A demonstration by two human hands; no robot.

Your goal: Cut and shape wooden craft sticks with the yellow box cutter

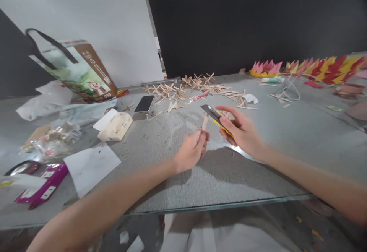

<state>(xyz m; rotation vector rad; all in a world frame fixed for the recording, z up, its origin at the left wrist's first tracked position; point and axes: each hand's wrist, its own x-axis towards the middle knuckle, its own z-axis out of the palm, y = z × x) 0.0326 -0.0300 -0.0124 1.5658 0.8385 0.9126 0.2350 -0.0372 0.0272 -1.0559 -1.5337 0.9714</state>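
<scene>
My left hand [192, 148] is closed round the lower end of a pale wooden craft stick [205, 122], which points up and slightly right. In my right hand [242, 127] is a yellow and black utility knife [219, 119], its dark blade end tilted up to the left near the stick's top. Whether the blade touches the stick I cannot tell. Both hands are above the grey table [172, 191]. Beyond them lies a heap of craft sticks [172, 93], many joined into star-like crossed shapes, with a red and clear pen-like item [197, 98] in front.
A phone [145, 103], an opened cream box [114, 126], white paper [91, 168] and a purple package [43, 187] lie to the left, with a carrier bag [88, 72] behind. Pink, red and yellow pointed paper pieces [323, 68], a glue stick [272, 80] and a white cable [295, 91] are at far right.
</scene>
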